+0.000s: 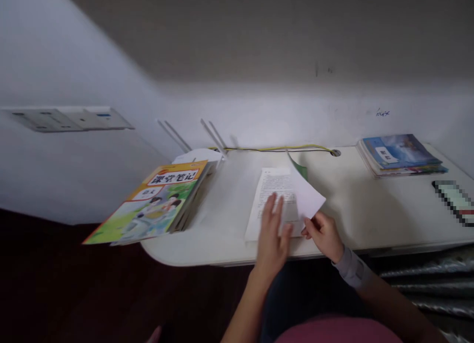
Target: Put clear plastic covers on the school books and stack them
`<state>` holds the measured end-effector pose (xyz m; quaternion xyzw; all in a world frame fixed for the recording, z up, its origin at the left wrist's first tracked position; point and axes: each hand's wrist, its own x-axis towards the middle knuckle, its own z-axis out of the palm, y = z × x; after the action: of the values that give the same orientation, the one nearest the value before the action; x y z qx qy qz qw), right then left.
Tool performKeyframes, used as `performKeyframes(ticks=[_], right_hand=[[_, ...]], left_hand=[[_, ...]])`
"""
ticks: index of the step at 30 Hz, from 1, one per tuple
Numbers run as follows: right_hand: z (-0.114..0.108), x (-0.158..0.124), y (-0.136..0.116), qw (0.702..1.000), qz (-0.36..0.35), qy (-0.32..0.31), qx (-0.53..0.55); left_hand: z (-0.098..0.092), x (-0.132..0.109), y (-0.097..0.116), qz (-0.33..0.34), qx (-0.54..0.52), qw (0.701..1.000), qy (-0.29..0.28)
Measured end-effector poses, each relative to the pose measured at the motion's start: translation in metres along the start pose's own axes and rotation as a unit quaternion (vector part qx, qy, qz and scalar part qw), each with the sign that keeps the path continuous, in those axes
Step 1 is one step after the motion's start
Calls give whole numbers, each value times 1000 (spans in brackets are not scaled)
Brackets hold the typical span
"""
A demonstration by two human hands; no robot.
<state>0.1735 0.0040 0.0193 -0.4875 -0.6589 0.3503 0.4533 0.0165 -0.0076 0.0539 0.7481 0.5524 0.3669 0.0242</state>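
Note:
A book [272, 185] with printed text lies on the white desk in front of me. Its green-backed cover [308, 194] is lifted and curls up on the right, the pale inner side facing me. My right hand [322, 233] pinches the lower corner of this cover between thumb and fingers; a pale band wraps that wrist. Over the lower part of the printed page is my left hand [274, 239], fingers spread, slightly blurred. Whether its fingertips touch the paper I cannot tell.
Left on the desk [225, 209], a stack of colourful workbooks [159, 199] overhangs the edge, before a white router [198, 156] with antennas. A yellow cable [274, 148] runs along the wall. Back right sits another book stack [403, 152], near a phone-like, pixelated device [455, 199].

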Motion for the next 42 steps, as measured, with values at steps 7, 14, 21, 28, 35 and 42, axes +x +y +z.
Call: performKeyframes(ticks=[7, 14, 21, 28, 35, 42], right_hand=[[-93, -34, 37, 898, -103, -10, -427], [-121, -57, 59, 819, -100, -74, -560], [-120, -57, 65, 826, -103, -60, -550], [-120, -58, 69, 835, -100, -47, -538], [-119, -58, 73, 835, -96, -50, -540], [-115, -60, 73, 826, -82, -59, -555]], left_hand=[[68, 28, 57, 90, 100, 970, -204], [99, 10, 51, 124, 147, 964, -186], [105, 10, 56, 125, 146, 961, -199], [112, 5, 64, 134, 147, 958, -206], [103, -7, 63, 145, 148, 955, -212], [106, -10, 79, 142, 144, 956, -212]])
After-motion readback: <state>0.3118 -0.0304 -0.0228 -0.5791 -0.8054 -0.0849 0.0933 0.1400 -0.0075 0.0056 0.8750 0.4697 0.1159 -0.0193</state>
